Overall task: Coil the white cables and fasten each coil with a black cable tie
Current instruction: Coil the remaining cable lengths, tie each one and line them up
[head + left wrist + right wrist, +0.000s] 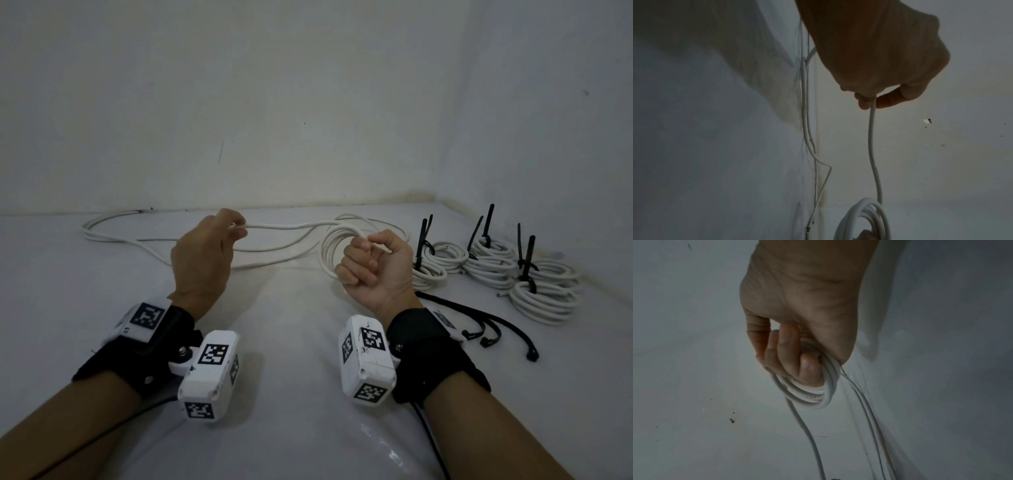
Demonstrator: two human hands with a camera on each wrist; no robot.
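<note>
White counter (301, 342) against bare wall. Cable (281, 226) is pinched by left hand (202, 260); its coil (334, 250) is gripped in clenched right hand (376, 270). Tied coils (493, 263) beside coil.

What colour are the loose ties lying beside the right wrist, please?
The loose ties are black; head view.

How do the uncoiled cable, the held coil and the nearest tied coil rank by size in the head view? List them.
1. Uncoiled cable: spreads widest.
2. Nearest tied coil and held coil: alike; the right hand hides part of the held one, so unranked.
</note>
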